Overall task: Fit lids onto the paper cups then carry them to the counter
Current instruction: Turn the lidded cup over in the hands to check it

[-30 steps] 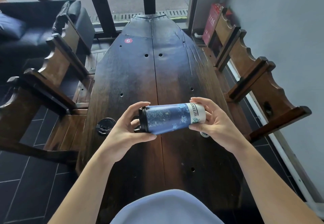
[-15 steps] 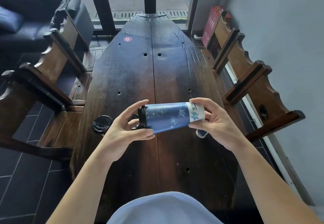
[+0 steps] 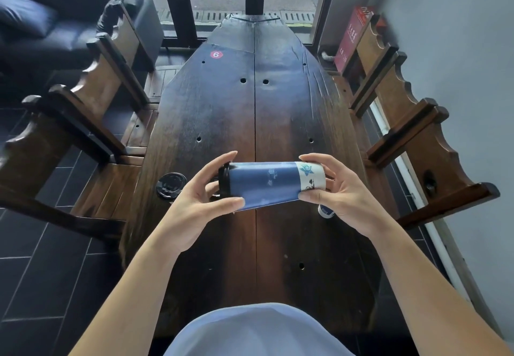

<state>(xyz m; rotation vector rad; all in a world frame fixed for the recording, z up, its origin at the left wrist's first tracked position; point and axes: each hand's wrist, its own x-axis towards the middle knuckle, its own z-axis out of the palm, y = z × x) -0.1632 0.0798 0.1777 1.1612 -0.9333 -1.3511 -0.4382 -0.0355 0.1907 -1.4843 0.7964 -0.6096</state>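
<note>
A tall blue paper cup [image 3: 267,183] with a white base band lies sideways in the air above the dark wooden table [image 3: 250,110]. A black lid [image 3: 224,179] sits on its left end. My left hand [image 3: 200,199] grips the lidded end, thumb under the cup and fingers curled over the lid. At the white base end my right hand [image 3: 336,191] holds the cup. A second black lid [image 3: 171,185] lies flat at the table's left edge. Behind my right hand, part of another blue and white cup [image 3: 325,211] shows on the table.
Heavy wooden chairs stand on both sides of the table, one at left [image 3: 69,122] and one at right [image 3: 422,144]. A dark sofa [image 3: 55,21] sits at the far left. A red sign [image 3: 353,38] leans by the grey wall. A round number sticker [image 3: 216,54] marks the table's far end.
The cup has turned about its long axis in my hands, showing a plainer blue side. Both hands have kept their grips at the same spot above the table.
</note>
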